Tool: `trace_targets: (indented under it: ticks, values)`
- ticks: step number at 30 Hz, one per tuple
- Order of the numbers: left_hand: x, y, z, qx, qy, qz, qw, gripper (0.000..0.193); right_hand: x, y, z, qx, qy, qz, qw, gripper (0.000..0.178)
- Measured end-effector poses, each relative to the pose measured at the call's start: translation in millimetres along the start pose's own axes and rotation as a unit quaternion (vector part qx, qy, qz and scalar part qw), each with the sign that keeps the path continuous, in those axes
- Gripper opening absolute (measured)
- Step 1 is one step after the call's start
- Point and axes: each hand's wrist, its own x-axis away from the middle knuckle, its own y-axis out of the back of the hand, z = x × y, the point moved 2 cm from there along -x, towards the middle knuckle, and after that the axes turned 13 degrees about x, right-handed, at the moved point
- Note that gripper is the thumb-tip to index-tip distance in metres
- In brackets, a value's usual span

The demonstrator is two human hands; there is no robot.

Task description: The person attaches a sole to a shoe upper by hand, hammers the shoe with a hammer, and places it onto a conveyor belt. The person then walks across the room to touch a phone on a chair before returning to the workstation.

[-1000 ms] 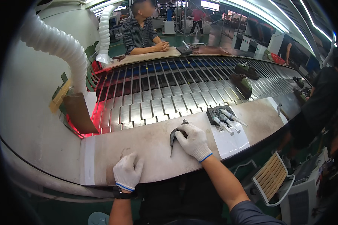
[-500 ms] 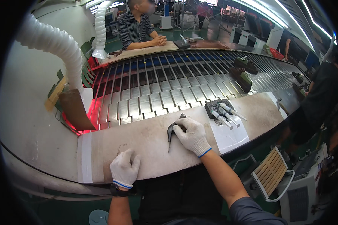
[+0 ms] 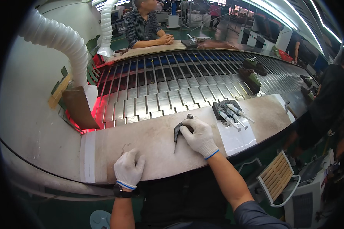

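Under my right hand (image 3: 198, 136) the dark curved piece (image 3: 177, 132) runs near-to-far, fingers pressing it flat on the table (image 3: 156, 133); left hand (image 3: 129, 168) rests apart, empty.

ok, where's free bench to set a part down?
Bare bench between the left hand and the right hand, which rests on a dark curved part. More right of the white sheet. Crowded at the syringe tray.
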Motion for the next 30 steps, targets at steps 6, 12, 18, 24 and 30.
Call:
trace_targets:
  ticks: [6, 12, 18, 24, 30]
  values:
    - [-0.6, 0.7, 1.6, 0.000, -0.002, -0.002, 1.000, 0.027, -0.9, 1.4, 2.4, 0.031, 0.009, 0.006, 0.999, 0.023]
    - [-1.0, 2.4, 3.7, -0.010, 0.003, 0.005, 1.000, 0.027, -1.0, -2.7, 4.2, 0.014, 0.023, -0.021, 0.999, 0.020]
    - [-0.1, 3.6, 6.2, -0.005, -0.008, 0.000, 1.000, 0.024, 0.1, -2.7, 6.1, 0.047, 0.016, -0.004, 0.999, 0.023]
    - [1.1, 5.3, 9.2, -0.002, -0.009, -0.004, 1.000, 0.024, 0.1, -8.2, 6.4, 0.027, 0.036, -0.027, 0.999, 0.021]
    - [2.0, 7.2, 12.9, -0.002, 0.004, 0.007, 1.000, 0.027, 0.6, -7.8, 11.6, 0.024, 0.007, -0.012, 1.000, 0.022]
